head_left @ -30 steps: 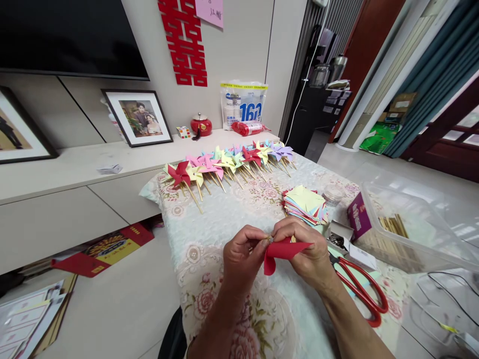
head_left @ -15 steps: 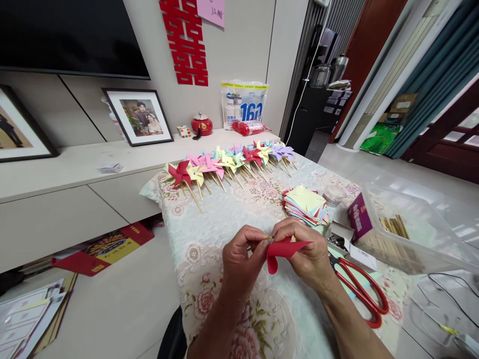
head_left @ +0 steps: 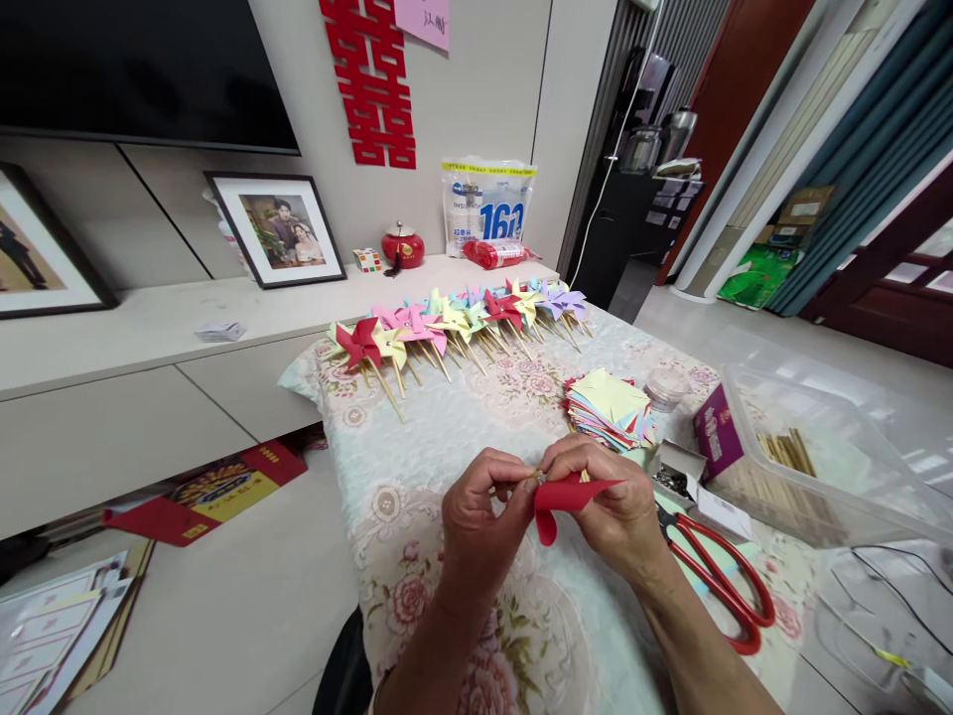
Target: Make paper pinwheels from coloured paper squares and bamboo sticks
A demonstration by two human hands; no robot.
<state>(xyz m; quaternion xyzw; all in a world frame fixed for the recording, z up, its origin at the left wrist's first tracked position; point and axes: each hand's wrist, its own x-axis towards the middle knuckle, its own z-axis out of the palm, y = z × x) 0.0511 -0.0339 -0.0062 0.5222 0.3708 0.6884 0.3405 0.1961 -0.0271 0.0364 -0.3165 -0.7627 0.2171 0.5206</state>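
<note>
One sheet of red paper (head_left: 570, 495) is held up between the person's two hands, above the near part of the surface (head_left: 417, 447), its lower end curled under in a loop. The right hand (head_left: 614, 511) is clamped on the paper; the left hand (head_left: 483, 516) pinches thumb and forefinger on a small piece (head_left: 537, 477) at the paper's edge, too tiny to make out. Compared with one second ago, the curl sits slightly farther to the right of the left thumb, while both hands keep nearly the same pose and the things around them lie unchanged. Just beyond the right hand is one stack of coloured paper squares (head_left: 611, 405), with one round clear container (head_left: 666, 387) beside it. To the right are one pair of red-handled scissors (head_left: 707, 576), one small open box (head_left: 719, 511) of dark bits, and one clear plastic bin (head_left: 789, 492) with a bundle of sticks (head_left: 787, 452), too many to count. Across the far side lie pinwheels (head_left: 454, 318), overlapping too much for a sure count. Behind them, a cabinet (head_left: 149, 333) bears two framed photos (head_left: 277, 233), one cube (head_left: 367, 260), one red jar (head_left: 403, 246), one printed bag (head_left: 487, 204) and one red packet (head_left: 492, 254).
</note>
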